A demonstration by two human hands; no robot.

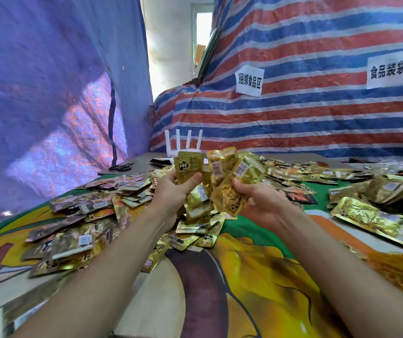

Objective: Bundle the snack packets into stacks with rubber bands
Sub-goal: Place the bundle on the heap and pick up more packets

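Spread across the bottom of the frame, a printed tablecloth [256, 276] is seen. At centre, one gold packet [188, 164] is pinched upright by the left hand [171, 193], and several fanned packets [232, 176] are gripped by the right hand [261, 203]. Loose packets [85, 215] are heaped at left. Behind them, a white router [183, 142] is backed by a striped tarp [317, 118].

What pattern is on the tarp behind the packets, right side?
The tarp has red, white and blue stripes, head view.
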